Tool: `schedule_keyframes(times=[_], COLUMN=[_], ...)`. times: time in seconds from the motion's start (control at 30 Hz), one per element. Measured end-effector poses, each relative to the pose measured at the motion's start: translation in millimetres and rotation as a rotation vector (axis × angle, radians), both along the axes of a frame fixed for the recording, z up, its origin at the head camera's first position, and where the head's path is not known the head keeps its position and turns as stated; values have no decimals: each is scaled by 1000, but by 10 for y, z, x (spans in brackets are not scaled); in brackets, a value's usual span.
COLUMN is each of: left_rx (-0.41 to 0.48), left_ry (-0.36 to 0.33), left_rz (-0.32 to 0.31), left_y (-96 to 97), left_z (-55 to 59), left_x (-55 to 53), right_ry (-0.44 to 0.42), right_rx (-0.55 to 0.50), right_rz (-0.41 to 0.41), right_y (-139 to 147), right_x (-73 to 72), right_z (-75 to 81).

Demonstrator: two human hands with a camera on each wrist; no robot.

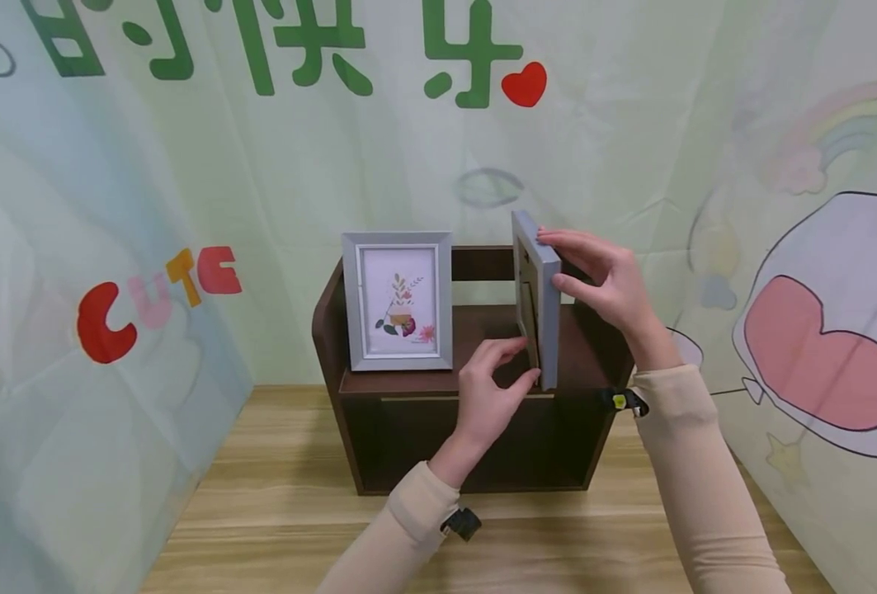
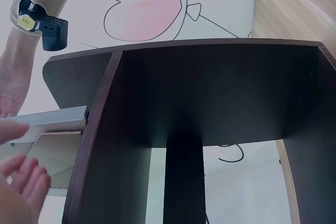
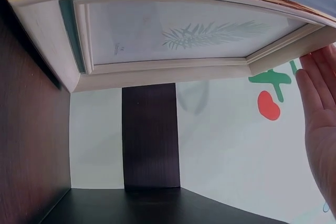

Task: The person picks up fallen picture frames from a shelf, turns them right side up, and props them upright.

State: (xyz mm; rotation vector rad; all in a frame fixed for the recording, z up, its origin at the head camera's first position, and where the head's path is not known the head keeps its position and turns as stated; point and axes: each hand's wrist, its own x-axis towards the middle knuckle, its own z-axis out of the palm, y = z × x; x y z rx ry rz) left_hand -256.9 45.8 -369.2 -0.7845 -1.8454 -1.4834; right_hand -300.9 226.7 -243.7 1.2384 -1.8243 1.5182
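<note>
A grey picture frame (image 1: 548,322) stands edge-on at the right of a dark brown shelf unit (image 1: 475,381). My right hand (image 1: 605,276) holds its upper edge with fingers and thumb. The left hand (image 1: 492,384) is at the lower back of this frame, thumb and fingers apart beside its fold-out stand (image 1: 529,318); contact is unclear. In the left wrist view the stand (image 2: 60,145) juts from the back near the fingers. A leaf print (image 3: 210,35) shows on its front in the right wrist view. A second grey picture frame (image 1: 398,363) with a flower print stands at the left.
The shelf unit has raised sides, a back rail (image 1: 483,264) and an open lower compartment (image 1: 475,450). It stands on a wood-grain tabletop (image 1: 275,487). Printed cloth walls (image 1: 282,165) with green characters, a red heart and balloons surround it.
</note>
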Motion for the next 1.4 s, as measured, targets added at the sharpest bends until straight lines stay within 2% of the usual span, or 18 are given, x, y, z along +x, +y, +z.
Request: schedule_keyframes(times=[0.17,0.33,0.93,1.13,1.4], left_rx=[-11,-23,-52,-41,-18], left_ry=[-52,-87,-67,-66,-54], left_rz=[70,78,118,122,159], left_y=[26,57,113,76,-25], left_z=[-23,-49,-119,-137,-161], left_x=[-5,-5,-55,-43,-46], right_ry=[0,0,8,3,12], right_rx=[-6,-1,4,4,20], right_rz=[-1,-6,-4,-12,-8], right_y=[21,24,5,-4,-41], right_x=[-12,-11,-5,-1,1], right_z=[-11,-14,3,0,7])
